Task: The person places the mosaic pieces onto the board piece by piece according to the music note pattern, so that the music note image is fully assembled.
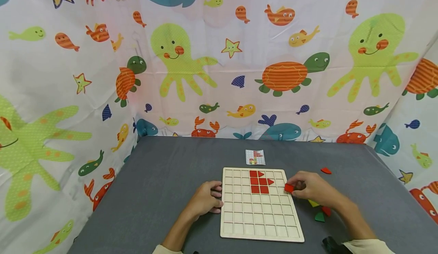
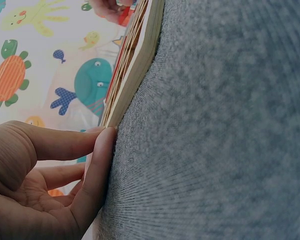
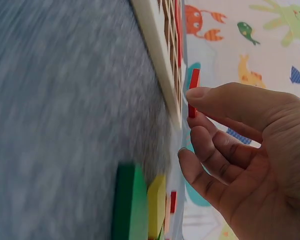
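Note:
A wooden grid board (image 1: 258,208) lies on the grey table, with several red squares (image 1: 254,181) and two red triangles (image 1: 270,181) in its upper cells. At the board's left edge, my left hand (image 1: 204,199) touches the frame; the left wrist view shows the thumb and a finger of that hand (image 2: 55,175) against the side of the board (image 2: 135,75). Above the board's right edge, my right hand (image 1: 313,187) pinches a red square piece (image 1: 289,188). The right wrist view shows this piece (image 3: 193,93) edge-on between thumb and fingers of the hand (image 3: 250,145).
A printed pattern card (image 1: 255,157) lies behind the board. To the right are a red piece (image 1: 326,170) near the back, and yellow (image 1: 313,203), green (image 1: 319,217) and red (image 1: 326,210) pieces by my right forearm. A dark object (image 1: 332,245) sits near the right sleeve.

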Motion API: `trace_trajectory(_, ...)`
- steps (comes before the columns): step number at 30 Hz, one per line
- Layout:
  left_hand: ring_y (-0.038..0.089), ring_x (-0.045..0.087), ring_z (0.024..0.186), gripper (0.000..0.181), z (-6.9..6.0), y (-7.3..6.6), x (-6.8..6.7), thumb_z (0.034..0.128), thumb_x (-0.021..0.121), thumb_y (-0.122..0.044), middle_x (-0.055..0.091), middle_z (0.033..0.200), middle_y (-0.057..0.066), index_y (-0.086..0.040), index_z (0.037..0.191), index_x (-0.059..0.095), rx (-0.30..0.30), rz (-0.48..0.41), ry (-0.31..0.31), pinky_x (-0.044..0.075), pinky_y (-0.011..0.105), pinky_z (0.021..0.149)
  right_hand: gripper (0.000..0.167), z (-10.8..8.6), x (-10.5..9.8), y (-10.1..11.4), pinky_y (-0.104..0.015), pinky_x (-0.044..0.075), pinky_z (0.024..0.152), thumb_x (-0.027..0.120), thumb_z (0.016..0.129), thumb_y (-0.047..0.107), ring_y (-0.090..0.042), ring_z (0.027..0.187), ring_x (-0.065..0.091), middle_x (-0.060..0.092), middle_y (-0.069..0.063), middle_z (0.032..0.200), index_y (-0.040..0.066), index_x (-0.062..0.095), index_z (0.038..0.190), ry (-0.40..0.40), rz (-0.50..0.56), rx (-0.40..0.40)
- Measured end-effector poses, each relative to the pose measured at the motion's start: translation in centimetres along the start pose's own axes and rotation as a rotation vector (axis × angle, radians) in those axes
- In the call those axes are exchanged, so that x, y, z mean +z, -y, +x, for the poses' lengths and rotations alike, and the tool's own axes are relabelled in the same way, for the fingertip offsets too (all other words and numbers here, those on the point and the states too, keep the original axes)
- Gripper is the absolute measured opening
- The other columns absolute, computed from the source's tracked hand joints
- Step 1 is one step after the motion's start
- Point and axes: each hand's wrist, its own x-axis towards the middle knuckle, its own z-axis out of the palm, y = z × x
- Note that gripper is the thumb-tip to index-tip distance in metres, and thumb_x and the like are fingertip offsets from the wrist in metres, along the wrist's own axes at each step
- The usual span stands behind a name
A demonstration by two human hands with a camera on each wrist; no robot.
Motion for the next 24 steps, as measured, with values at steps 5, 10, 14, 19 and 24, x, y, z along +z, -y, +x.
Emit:
trace_trajectory(5, 0.027, 0.066, 0.11, 0.071, 0.0, 0.0, -0.1, 0.082, 0.076, 0.015, 0.061, 0.129, 0.019, 0.009, 0.148, 0.052, 0.001, 0.002, -0.001, 0.067, 0.037, 0.066, 0.026, 0.9, 0.6, 1.0, -0.024, 0.05, 0.068, 0.085, 0.087, 0.016, -0.012, 0.085, 0.057, 0.064, 0.003, 0.094, 0.01, 0.079, 0.112, 0.001, 0.016, -0.058)
trace_trajectory(10, 0.027, 0.066, 0.11, 0.071, 0.1, 0.1, -0.1, 0.0821, 0.076, 0.015, 0.061, 0.129, 0.019, 0.009, 0.148, 0.052, 0.002, 0.003, -0.002, 0.067, 0.037, 0.066, 0.026, 1.9, 1.1, 1.8, -0.023, 0.049, 0.066, 0.085, 0.086, 0.013, -0.013, 0.082, 0.056, 0.062, 0.002, 0.091, 0.009, 0.079, 0.111, 0.01, 0.002, -0.08)
trace_trajectory(14, 0.027, 0.066, 0.11, 0.071, 0.1, 0.1, -0.1, 0.0819, 0.076, 0.015, 0.061, 0.129, 0.019, 0.009, 0.148, 0.052, 0.001, 0.0, -0.002, 0.067, 0.037, 0.066, 0.026, 2.4, 1.4, 2.4, -0.024, 0.051, 0.068, 0.085, 0.085, 0.01, -0.013, 0.082, 0.057, 0.065, 0.002, 0.093, 0.007, 0.079, 0.11, 0.025, 0.008, -0.098)
trace_trajectory(19, 0.028, 0.066, 0.11, 0.071, 0.2, 0.2, -0.1, 0.0815, 0.076, 0.015, 0.061, 0.129, 0.018, 0.009, 0.148, 0.052, 0.002, 0.0, -0.001, 0.067, 0.037, 0.065, 0.024, 2.7, 1.7, 2.8, -0.025, 0.054, 0.07, 0.083, 0.087, 0.008, -0.007, 0.082, 0.058, 0.07, 0.0, 0.1, 0.006, 0.079, 0.11, 0.056, 0.017, -0.116)
trace_trajectory(24, 0.027, 0.066, 0.109, 0.071, 0.2, 0.2, -0.1, 0.0813, 0.076, 0.016, 0.061, 0.128, 0.018, 0.009, 0.148, 0.052, 0.003, 0.001, -0.002, 0.067, 0.037, 0.065, 0.024, 2.8, 1.7, 2.8, -0.026, 0.055, 0.071, 0.083, 0.088, 0.008, -0.006, 0.084, 0.059, 0.071, 0.0, 0.102, 0.007, 0.079, 0.111, 0.073, 0.018, -0.119)
